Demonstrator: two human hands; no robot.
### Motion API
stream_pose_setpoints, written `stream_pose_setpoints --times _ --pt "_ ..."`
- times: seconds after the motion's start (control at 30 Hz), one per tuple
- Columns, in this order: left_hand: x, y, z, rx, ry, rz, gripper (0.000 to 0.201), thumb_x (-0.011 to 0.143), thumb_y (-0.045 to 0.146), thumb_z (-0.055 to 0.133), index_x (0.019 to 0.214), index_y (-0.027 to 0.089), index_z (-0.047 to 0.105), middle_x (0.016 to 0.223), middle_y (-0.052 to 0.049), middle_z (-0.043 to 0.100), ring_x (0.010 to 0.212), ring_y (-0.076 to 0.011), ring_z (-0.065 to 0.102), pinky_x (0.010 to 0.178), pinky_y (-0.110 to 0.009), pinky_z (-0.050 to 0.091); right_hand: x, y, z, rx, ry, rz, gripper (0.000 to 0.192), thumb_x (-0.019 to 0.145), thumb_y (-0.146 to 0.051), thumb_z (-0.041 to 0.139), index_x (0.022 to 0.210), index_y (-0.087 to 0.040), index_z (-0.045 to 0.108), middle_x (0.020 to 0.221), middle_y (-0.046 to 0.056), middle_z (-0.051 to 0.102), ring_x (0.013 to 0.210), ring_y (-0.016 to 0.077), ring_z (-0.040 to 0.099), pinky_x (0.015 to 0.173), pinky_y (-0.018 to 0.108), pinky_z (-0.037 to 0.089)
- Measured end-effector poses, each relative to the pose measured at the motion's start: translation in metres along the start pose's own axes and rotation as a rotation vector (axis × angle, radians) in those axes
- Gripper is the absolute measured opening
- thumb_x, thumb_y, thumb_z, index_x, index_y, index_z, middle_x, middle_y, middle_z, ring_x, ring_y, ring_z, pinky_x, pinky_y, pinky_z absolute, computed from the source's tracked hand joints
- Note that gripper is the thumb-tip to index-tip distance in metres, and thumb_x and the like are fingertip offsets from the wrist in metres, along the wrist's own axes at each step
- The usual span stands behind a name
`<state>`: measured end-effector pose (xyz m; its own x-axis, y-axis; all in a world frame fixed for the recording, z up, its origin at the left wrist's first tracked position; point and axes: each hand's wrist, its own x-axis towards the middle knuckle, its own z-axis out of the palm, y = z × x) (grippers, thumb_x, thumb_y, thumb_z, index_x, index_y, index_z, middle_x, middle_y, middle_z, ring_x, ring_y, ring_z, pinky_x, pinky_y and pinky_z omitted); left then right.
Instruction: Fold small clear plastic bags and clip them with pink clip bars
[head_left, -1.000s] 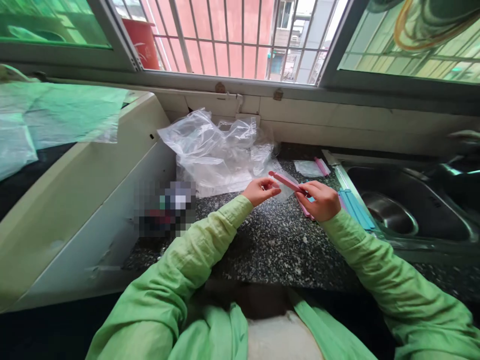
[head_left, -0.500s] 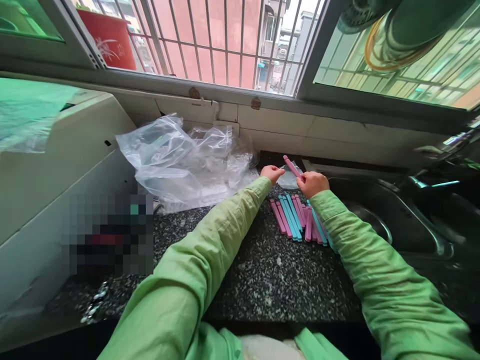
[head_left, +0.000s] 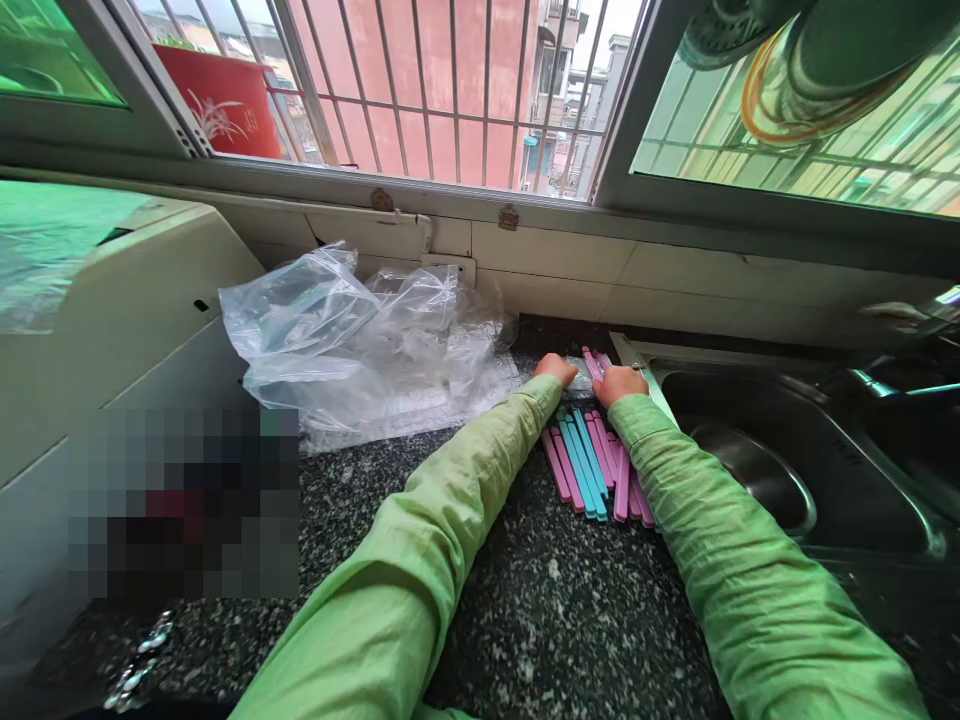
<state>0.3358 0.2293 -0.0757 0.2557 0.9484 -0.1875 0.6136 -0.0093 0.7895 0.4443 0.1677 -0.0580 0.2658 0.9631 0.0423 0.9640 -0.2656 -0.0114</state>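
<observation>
Several pink and blue sticks (head_left: 592,465) lie side by side in a loose row on the speckled bench (head_left: 525,600), between the two green sleeves and just left of the sink (head_left: 787,450). Beyond that row, toward the back edge, both hands rest low on a small clear bag (head_left: 579,374) with a few pink sticks (head_left: 594,362) at it. The left hand (head_left: 556,368) presses flat on the bag; the right hand (head_left: 619,383) is curled, its grip hidden. A heap of crumpled clear bags (head_left: 360,335) sits at the back left, so much bagging looks left.
</observation>
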Motion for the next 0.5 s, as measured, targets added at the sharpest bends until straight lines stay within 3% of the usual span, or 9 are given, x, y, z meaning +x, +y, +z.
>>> stream_pose_setpoints --times 0.27,0.5 --pt "-0.011 -0.001 -0.001 0.048 0.014 0.045 0.021 0.071 0.021 0.055 0.081 0.008 0.068 0.084 -0.013 0.069 0.082 -0.0194 0.063 0.070 -0.024 0.047 -0.009 -0.006 -0.002 -0.102 -0.034 0.075 0.037 0.079 -0.037 0.048 0.108 -0.019 0.062 0.098 0.015 0.066 0.095 0.0262 0.062 0.079 0.038 0.046" --pt "-0.051 -0.008 -0.030 0.074 0.061 0.123 0.021 0.073 0.026 0.055 0.085 0.013 0.068 0.090 -0.008 0.068 0.086 -0.0173 0.061 0.075 -0.024 0.047 -0.016 -0.022 -0.025 -0.141 -0.017 0.062 0.036 0.080 -0.038 0.048 0.102 -0.015 0.065 0.099 0.018 0.065 0.096 0.0271 0.062 0.077 0.036 0.047"
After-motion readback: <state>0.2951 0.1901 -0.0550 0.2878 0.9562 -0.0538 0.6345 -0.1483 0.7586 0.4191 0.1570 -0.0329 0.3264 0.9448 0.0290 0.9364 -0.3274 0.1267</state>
